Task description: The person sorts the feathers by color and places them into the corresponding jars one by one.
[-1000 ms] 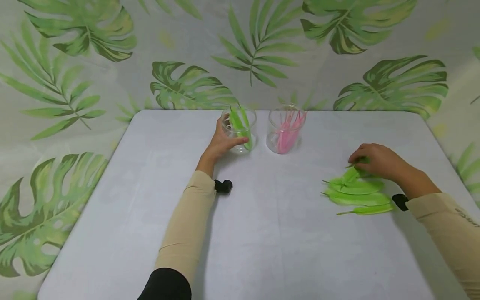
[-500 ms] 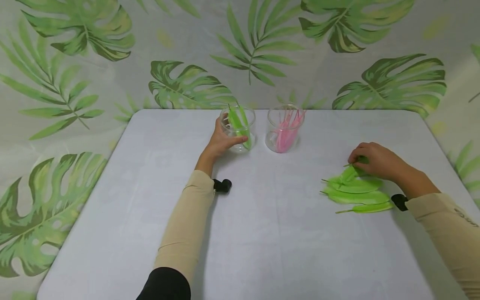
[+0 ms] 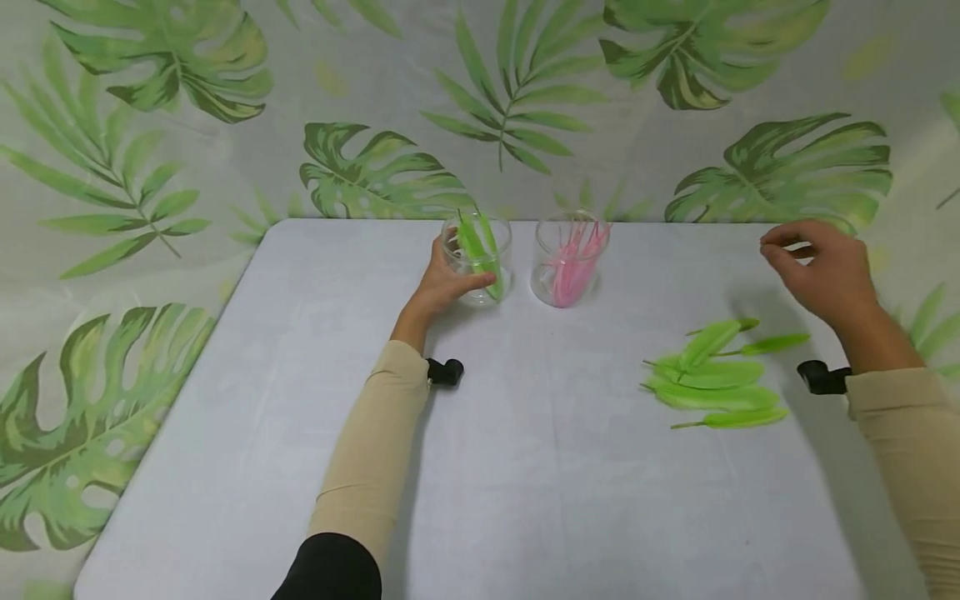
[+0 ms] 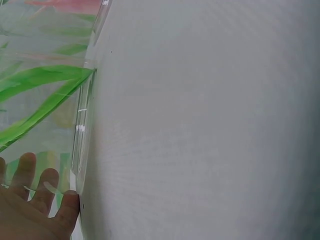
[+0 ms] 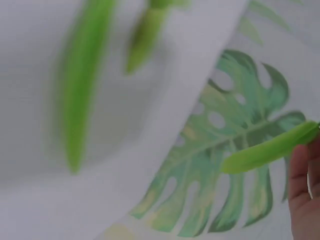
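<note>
My left hand (image 3: 442,282) grips the left side of a clear cup (image 3: 504,250) that holds green feathers (image 3: 476,250). In the left wrist view, fingers (image 4: 48,182) lie against the cup's transparent wall. My right hand (image 3: 825,271) is raised above the far right of the table. It pinches a green feather (image 5: 270,150) by the quill end, seen in the right wrist view; in the head view the hand hides that feather. Below and left of this hand lie several loose green feathers (image 3: 712,396), overlapping, with most quills toward the left.
A second clear cup (image 3: 542,287) with pink feathers (image 3: 573,271) stands just right of the first, near the back edge. The white table (image 3: 562,483) meets a leaf-printed cloth (image 3: 570,100) behind it.
My right hand has risen from the feather pile toward the back right with one feather, uncovering feathers at the pile's far end. My left hand stays on the cup.
</note>
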`<action>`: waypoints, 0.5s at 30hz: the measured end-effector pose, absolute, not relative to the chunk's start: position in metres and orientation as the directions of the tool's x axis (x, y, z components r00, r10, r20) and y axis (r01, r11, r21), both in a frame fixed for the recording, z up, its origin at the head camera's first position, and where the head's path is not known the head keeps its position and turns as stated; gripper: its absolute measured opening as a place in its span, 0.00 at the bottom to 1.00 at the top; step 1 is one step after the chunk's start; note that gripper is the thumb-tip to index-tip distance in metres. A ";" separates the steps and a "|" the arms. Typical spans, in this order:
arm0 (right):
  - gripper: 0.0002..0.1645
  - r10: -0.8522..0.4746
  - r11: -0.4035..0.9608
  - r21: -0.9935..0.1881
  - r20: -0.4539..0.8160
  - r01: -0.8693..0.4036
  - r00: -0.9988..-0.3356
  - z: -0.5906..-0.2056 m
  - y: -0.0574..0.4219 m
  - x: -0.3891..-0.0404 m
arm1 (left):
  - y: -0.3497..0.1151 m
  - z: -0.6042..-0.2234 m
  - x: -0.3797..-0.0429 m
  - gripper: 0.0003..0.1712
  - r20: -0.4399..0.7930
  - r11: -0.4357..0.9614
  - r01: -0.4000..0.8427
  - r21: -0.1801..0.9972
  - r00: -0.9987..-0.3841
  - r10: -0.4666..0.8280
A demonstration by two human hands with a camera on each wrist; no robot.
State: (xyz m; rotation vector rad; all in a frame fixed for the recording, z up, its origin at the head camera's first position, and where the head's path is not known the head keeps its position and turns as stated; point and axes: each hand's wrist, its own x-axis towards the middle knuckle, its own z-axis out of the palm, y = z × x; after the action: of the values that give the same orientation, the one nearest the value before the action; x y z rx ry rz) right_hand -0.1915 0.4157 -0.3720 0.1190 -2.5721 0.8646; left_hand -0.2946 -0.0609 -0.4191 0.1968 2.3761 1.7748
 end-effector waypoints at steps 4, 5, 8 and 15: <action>0.12 0.164 0.715 -0.686 0.352 -0.135 -0.921 -0.352 0.418 -0.191 | -0.060 -0.418 -0.294 0.65 -0.074 0.293 -0.008 0.956 -0.974 0.214; 0.13 0.168 0.712 -0.691 0.344 -0.127 -0.924 -0.348 0.417 -0.191 | -0.060 -0.418 -0.294 0.65 -0.078 0.295 -0.011 0.956 -0.973 0.215; 0.17 0.154 0.698 -0.706 0.311 -0.119 -0.938 -0.333 0.409 -0.194 | -0.061 -0.418 -0.293 0.65 -0.081 0.299 -0.014 0.954 -0.973 0.215; 0.19 0.085 0.531 -0.835 0.223 -0.145 -0.971 -0.298 0.381 -0.202 | -0.063 -0.418 -0.294 0.65 -0.075 0.290 -0.012 0.957 -0.975 0.208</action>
State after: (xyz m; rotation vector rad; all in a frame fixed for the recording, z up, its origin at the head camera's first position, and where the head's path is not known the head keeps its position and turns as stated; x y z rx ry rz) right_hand -0.2018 0.3812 -0.2982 0.0511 -2.5341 1.4157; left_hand -0.2935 -0.0627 -0.4182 0.1827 2.3681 1.7588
